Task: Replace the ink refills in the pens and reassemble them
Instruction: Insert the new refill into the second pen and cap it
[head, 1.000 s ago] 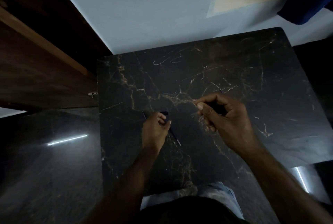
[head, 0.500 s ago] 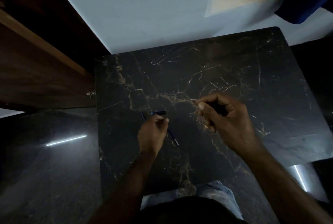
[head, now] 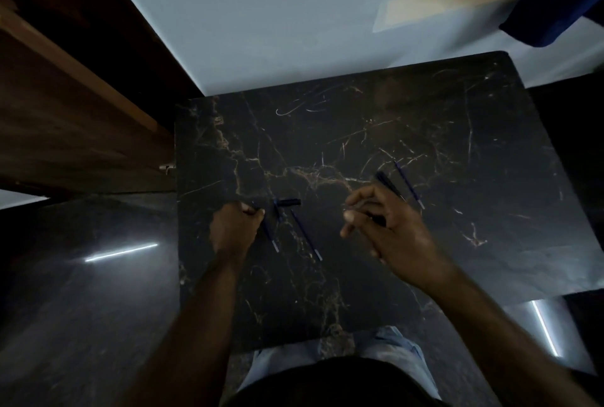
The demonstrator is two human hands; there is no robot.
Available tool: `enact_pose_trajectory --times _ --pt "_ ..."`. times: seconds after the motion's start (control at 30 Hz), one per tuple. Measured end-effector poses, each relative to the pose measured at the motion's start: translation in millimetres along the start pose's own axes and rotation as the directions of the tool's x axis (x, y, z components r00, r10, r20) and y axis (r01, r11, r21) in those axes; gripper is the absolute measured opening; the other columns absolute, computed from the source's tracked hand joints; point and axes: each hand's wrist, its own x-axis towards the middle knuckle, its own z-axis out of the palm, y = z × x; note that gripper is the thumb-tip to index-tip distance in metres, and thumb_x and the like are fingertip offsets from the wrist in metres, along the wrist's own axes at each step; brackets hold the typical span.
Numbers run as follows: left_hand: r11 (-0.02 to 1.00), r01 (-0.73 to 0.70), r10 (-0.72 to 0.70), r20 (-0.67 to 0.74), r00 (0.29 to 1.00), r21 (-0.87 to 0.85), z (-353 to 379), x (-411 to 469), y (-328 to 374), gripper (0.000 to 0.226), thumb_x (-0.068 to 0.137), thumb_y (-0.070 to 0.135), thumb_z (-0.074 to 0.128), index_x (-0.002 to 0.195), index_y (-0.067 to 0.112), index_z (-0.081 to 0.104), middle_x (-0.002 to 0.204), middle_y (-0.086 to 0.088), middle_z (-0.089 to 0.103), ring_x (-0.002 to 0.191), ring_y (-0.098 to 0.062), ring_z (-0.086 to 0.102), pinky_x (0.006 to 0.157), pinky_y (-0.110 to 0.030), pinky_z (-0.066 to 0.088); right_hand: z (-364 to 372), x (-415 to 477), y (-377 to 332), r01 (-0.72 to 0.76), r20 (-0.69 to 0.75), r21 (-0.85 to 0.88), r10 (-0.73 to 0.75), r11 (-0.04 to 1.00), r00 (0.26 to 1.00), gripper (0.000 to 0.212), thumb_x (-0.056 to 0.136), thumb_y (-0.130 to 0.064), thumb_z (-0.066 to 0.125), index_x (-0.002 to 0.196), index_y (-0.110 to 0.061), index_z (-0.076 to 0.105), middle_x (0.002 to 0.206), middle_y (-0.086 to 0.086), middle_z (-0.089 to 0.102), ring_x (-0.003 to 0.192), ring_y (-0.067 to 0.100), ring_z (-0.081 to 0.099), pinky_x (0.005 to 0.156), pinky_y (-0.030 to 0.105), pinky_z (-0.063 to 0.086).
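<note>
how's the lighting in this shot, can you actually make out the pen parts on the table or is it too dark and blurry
Head view: dim overall, the dark marble table swallowing the thin blue refills; they show only faintly. Head view: bright glare streaks on the glossy floor. Head view: the right hand is slightly motion-blurred, the left hand sharper; wide-angle bending at the edges.

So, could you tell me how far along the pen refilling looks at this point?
Nothing looks finished. Loose parts lie on the dark marble table: a thin blue refill, a short black cap, and a dark pen barrel with another blue refill beside it. The left hand grips a third blue refill; the right hand pinches something unclear. Inserting and reassembly remain.
</note>
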Motion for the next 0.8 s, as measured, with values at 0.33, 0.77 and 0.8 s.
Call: enact_pose_trajectory --times 0.33,0.77,0.8 --pt "0.999 0.041 -0.042 0.068 0.997 0.011 -9.8 -6.3 13.2 0.035 0.097 0.047 0.071 0.091 0.014 0.081 0.086 -0.009 0.080 0.087 -0.028 0.078 0.085 -0.042 0.063 -2.7 -15.5 -26.8 0.111 -0.085 0.048 -0.107 0.993 0.991 0.014 0.095 -0.034 0.064 0.092 -0.022 0.058 0.068 -0.001 0.063 0.057 0.004 0.056 0.055 0.020 0.043" --pt "-0.188 -0.181 0.136 -0.208 0.969 -0.965 -150.0 -126.7 135.2 0.015 0.098 0.022 0.060 0.084 0.016 0.063 0.065 0.006 0.070 0.056 -0.008 0.070 0.046 -0.020 0.053 -30.2 -19.2 -85.6 0.284 -0.255 0.713 -0.139 0.641 0.957 0.010 0.086 -0.016 0.073 0.094 -0.011 0.077 0.069 0.007 0.071 0.049 0.009 0.059 0.039 0.019 0.045" --pt "-0.205 -0.187 0.136 -0.217 0.967 -0.961 -153.8 -132.9 141.6 0.013 0.096 0.023 0.061 0.086 0.016 0.063 0.066 0.006 0.070 0.057 -0.008 0.070 0.046 -0.020 0.053 -32.1 -18.3 -91.1 0.291 -0.253 0.728 -0.151 0.621 0.955 0.011 0.087 -0.016 0.072 0.096 -0.010 0.076 0.071 0.008 0.071 0.051 0.010 0.059 0.039 0.020 0.046"
